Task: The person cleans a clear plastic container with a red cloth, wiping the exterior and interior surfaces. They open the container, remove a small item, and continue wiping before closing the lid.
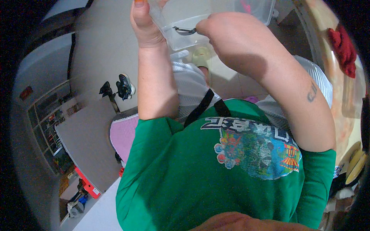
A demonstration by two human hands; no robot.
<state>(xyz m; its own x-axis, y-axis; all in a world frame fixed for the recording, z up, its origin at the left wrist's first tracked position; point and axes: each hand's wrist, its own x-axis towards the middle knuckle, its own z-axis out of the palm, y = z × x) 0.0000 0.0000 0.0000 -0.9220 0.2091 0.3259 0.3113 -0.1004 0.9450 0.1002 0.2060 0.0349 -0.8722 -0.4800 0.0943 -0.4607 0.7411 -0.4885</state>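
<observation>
Fingers of the right hand pinched on a dark curved tool, right by a clear plastic container.

Perhaps a peeler; over the container or inside its opening, impossible to tell which. At the container's left wall, the left hand, thumb upright, the rest hidden or cut off: no telling what, if anything, lies in its grip, nor what makes the orange patch at the thumb tip. Step in hand, by judgement: tool work at the container. For the next move: a firm right pinch, a steady left side. Lower, a pale slipper; far right, a red cloth on a counter.
</observation>
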